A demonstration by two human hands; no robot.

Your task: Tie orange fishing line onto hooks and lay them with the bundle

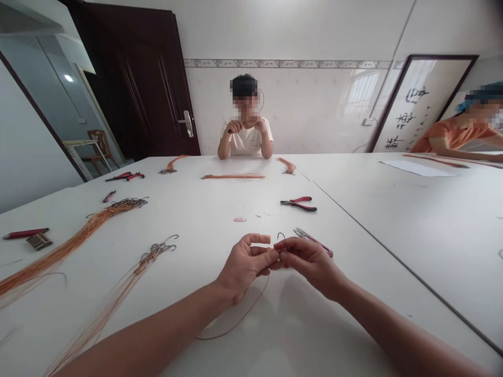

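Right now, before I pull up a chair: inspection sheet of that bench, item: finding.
Surface: white table, dark seam running across it on the right.
Work in hand: a hook at the fingertips; a thin line curves below the hands.
Stock: small hook bundle and larger hook bundle, both left, with orange strands.
Clutter: pliers ahead, scissors by the right hand, spool far left, small scraps.
Hands: left hand and right hand meet at the hook; exact grip hidden.
Cables: one down the wall.
Surroundings: person opposite, another in orange at right, dark door.
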